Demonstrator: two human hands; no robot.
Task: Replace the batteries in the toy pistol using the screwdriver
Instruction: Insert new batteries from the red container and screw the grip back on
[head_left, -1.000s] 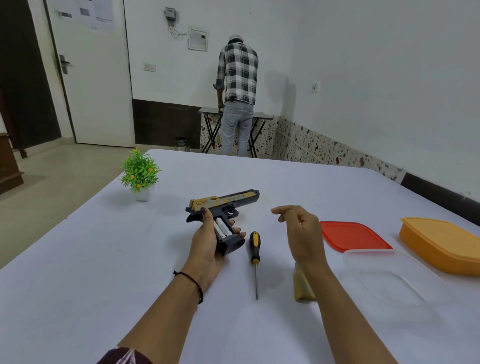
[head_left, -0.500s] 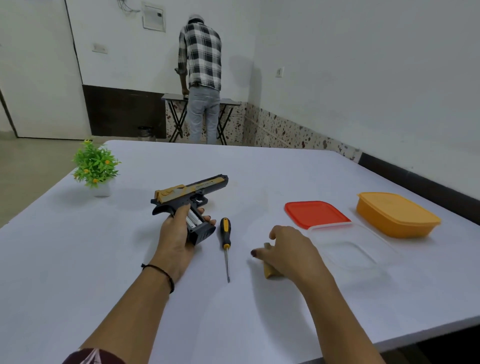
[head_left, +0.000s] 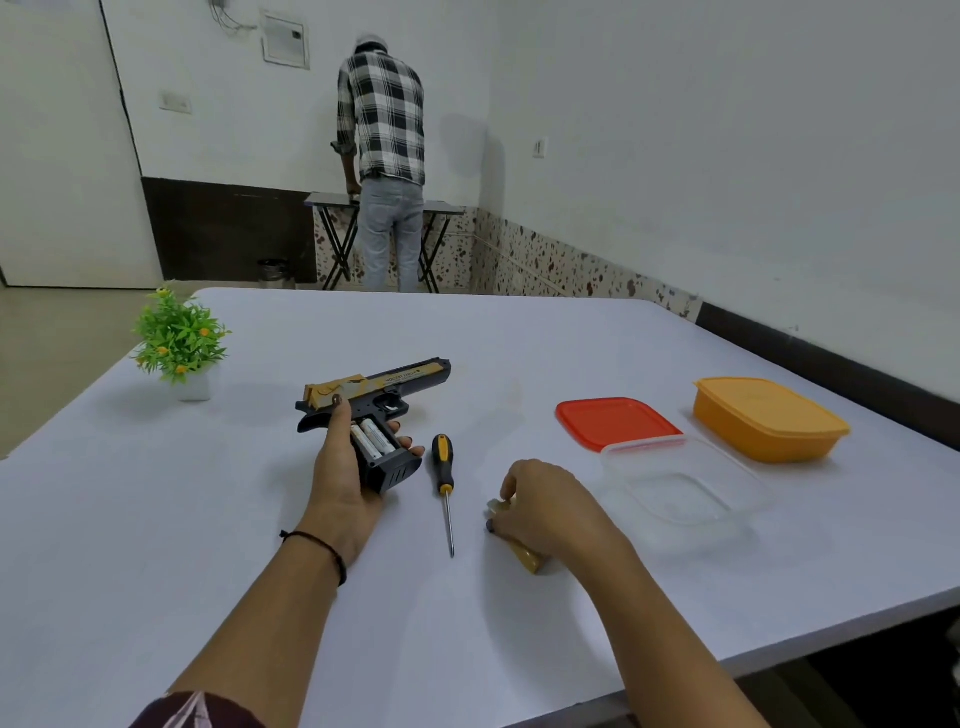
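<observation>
Fingers of the left hand (head_left: 340, 478) wrap the black-and-gold toy pistol (head_left: 400, 382); the right hand (head_left: 550, 512) pinches a flat gold cover (head_left: 527, 558).

Screwdriver (head_left: 444, 475) lies on tabletop (head_left: 519, 353) btwn my hands; pistol (head_left: 371, 410) to its left, containers (head_left: 769, 418) far right, plant (head_left: 179, 345) far left.

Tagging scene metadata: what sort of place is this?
Likely a plain indoor workroom or office: a large white table, bare white walls with an electrical panel, and a folding table against the wall where another person stands.
</observation>
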